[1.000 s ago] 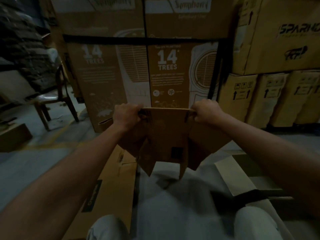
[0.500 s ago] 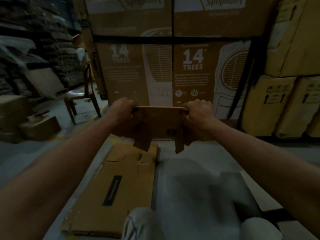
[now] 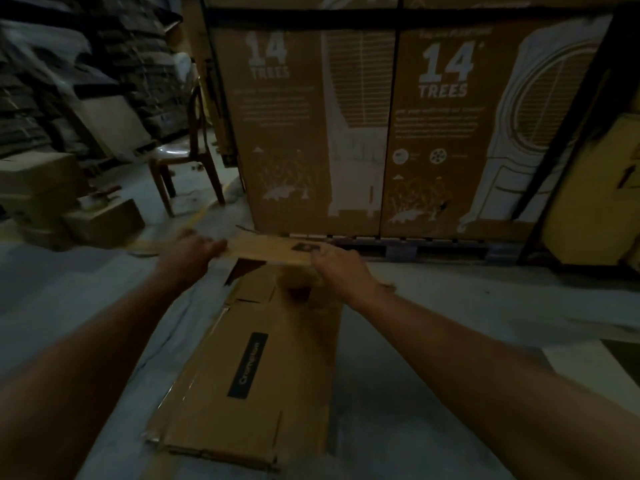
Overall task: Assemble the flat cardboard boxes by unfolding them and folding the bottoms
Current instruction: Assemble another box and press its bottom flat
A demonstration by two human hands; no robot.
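Cardboard box (image 3: 273, 249), folded nearly flat, is held out in front of the person above the floor (image 3: 433, 341), one end in each of the two hands. The left hand (image 3: 188, 252) grips its left end and the right hand (image 3: 341, 271) clasps its right end. Below it, a stack of flat boxes (image 3: 256, 368) with a black label lies on the floor. Large printed cartons (image 3: 398, 133) stand behind, and a wooden chair (image 3: 187, 161) stands to the left.
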